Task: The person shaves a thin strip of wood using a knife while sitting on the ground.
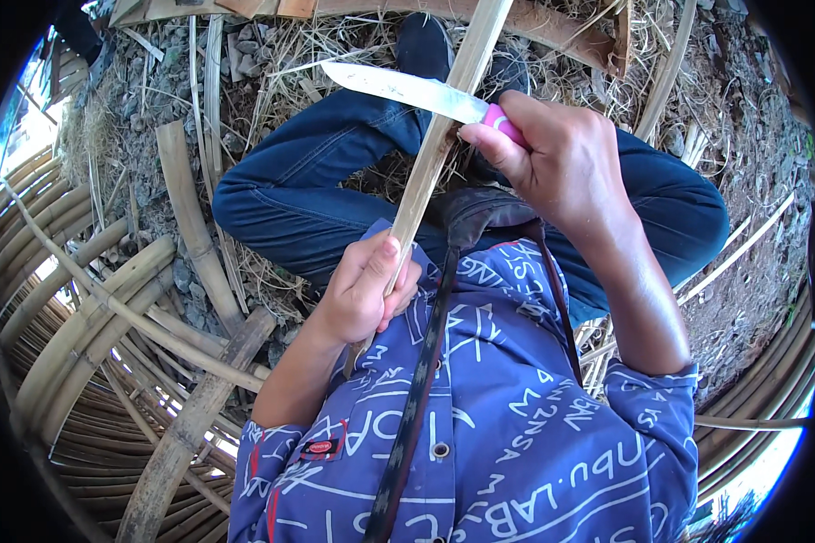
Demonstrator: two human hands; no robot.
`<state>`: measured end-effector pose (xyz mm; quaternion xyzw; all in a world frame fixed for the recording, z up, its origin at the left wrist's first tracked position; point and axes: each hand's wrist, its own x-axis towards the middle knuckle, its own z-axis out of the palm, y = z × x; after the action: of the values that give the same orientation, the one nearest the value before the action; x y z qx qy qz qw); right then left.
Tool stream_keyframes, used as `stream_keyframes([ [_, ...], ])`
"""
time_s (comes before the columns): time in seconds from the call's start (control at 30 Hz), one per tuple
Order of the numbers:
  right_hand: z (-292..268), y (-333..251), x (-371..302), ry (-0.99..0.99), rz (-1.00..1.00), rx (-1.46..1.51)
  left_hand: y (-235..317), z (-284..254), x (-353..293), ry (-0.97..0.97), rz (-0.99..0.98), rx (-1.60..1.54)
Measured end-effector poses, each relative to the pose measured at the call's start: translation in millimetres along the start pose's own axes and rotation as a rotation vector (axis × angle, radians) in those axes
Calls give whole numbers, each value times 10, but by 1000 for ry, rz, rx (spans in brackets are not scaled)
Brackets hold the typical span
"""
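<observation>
A long split bamboo strip (pixel 423 181) slants from near my chest up past my feet, its far end outside the picture. My left hand (pixel 372 286) is closed around its lower part, close to my shirt. In my right hand (pixel 561 158) is a knife (pixel 403 92) with a pink handle, held at the right of the strip. Its pale blade points left and crosses the strip, lying against it just above a darker knot. The handle is mostly hidden in my fist.
Curved bamboo framework (pixel 100 335) stands at the left, with a thick bamboo pole (pixel 195 434) across it. Bent bamboo strips (pixel 761 362) lie at the right. Straw and shavings (pixel 290 45) cover the stony ground around my crossed legs (pixel 308 172).
</observation>
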<state>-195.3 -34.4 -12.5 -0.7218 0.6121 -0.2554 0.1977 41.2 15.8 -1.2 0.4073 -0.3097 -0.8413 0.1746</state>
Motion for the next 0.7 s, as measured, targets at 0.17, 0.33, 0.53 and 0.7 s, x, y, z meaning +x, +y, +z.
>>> stream_keyframes([
  [0.17, 27, 15, 37, 52, -64, -10, -2, 2, -15, 5, -23, -36],
  [0.33, -148, 348, 330, 142, 49, -55, -51, -2, -44, -29, -23, -53],
  [0.53, -98, 338, 379, 152, 51, -11, -52, -13, -51, -32, -12, -91],
  [0.7, -82, 338, 437, 185, 81, -67, -31, -16, -47, -55, -10, -115],
])
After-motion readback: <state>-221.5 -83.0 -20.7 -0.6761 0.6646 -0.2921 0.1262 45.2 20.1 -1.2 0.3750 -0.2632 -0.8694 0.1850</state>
